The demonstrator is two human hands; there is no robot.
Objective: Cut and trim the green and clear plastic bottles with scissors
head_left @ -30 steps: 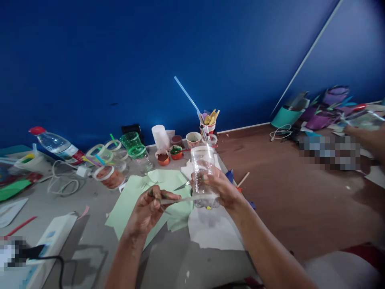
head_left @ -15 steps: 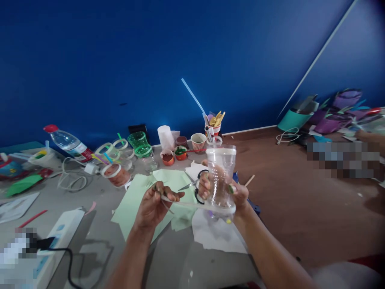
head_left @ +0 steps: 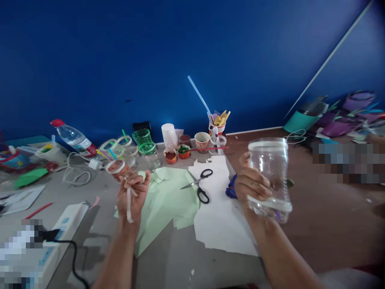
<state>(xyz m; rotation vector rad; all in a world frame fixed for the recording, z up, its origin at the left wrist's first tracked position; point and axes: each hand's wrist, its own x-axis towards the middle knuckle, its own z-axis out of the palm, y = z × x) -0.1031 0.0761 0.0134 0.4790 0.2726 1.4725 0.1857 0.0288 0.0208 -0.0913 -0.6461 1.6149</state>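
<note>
My right hand [head_left: 255,182] is wrapped round a clear cut plastic bottle [head_left: 270,168], held upright above the table. White bands ring the bottle near its top and bottom; a dab of green shows on a fingertip behind it. In my left hand [head_left: 132,192], closed fingers hold a narrow white strip [head_left: 129,204] that hangs down over the wrist. Between the hands, black-handled scissors [head_left: 198,184] lie across pale green paper [head_left: 168,200] and white paper [head_left: 222,224].
Behind stand small paint cups [head_left: 183,151], a green bottle piece [head_left: 144,140], a white roll [head_left: 170,136] and a cup of plastic cutlery [head_left: 218,127]. A red-capped bottle [head_left: 73,138] leans at left, above a power strip [head_left: 60,233]. Another person's arm reaches in at far right.
My hands have moved apart, the bottle going right and the strip left. The strip, earlier stretched to the bottle's lower band, now hangs free from my left hand. The scissors are fully uncovered.
</note>
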